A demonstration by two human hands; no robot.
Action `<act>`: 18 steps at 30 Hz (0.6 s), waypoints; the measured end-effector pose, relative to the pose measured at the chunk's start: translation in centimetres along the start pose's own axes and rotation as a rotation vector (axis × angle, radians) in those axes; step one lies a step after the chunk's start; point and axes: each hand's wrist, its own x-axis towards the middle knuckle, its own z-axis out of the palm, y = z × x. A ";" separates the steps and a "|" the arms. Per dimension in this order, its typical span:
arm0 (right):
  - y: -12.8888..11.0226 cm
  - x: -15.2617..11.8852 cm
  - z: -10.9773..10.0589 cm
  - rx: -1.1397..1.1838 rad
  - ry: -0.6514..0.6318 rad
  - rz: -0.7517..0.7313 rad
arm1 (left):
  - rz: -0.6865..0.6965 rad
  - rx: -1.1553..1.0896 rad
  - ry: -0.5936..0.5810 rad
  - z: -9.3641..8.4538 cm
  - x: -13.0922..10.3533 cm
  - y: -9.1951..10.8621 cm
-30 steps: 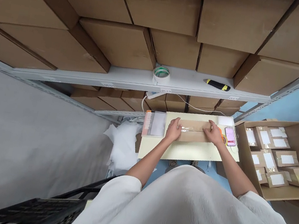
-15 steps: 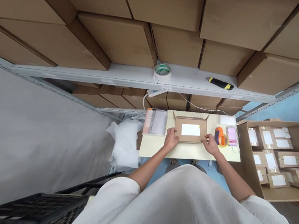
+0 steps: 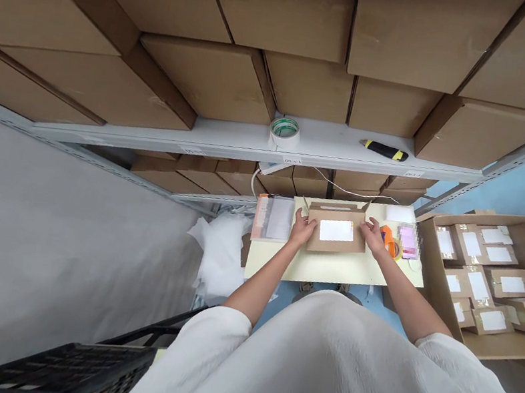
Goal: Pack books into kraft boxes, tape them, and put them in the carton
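Two bare hands are seen beyond the pale shirt (image 3: 313, 368), the black crate (image 3: 106, 359) being set low on the left. Between the hands the cardboard box (image 3: 335, 247) is held above or against the near part of the cream table (image 3: 281, 265); whether its base is fully supported cannot be told. Its left end is gripped by the partly closed left hand (image 3: 302, 228), its right end by the curled fingers of the right hand (image 3: 374, 236). The long axis is turned crosswise to the body, so one short end is met by each hand, and neither hand is placed clearly nearer. A white label (image 3: 330, 229) is borne on the face turned up towards the person, and flaps are raised along the far edge.

Just beside the right hand, an orange tape dispenser (image 3: 388, 240) is set, with a phone (image 3: 407, 241) past it. Printed papers (image 3: 279, 220) are laid left of the box. Farther off, a tape roll (image 3: 285, 130) and a cutter (image 3: 384, 150) are kept on the shelf (image 3: 326, 137), backed by stacked cartons (image 3: 296, 6).
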 end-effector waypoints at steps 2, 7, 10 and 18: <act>0.0 -0.4 -0.3 0.030 0.021 -0.053 | 0.062 -0.033 0.042 -0.5 -0.4 0.4; 1.0 -1.1 -0.3 0.086 0.037 -0.086 | 0.075 -0.030 0.046 -1.2 -1.4 0.6; 2.7 -1.3 -0.1 0.083 0.030 -0.082 | 0.016 -0.058 0.051 -1.2 -2.6 0.0; 6.6 -2.3 -1.7 0.164 0.163 -0.215 | 0.229 0.091 0.170 -3.9 -6.4 -1.6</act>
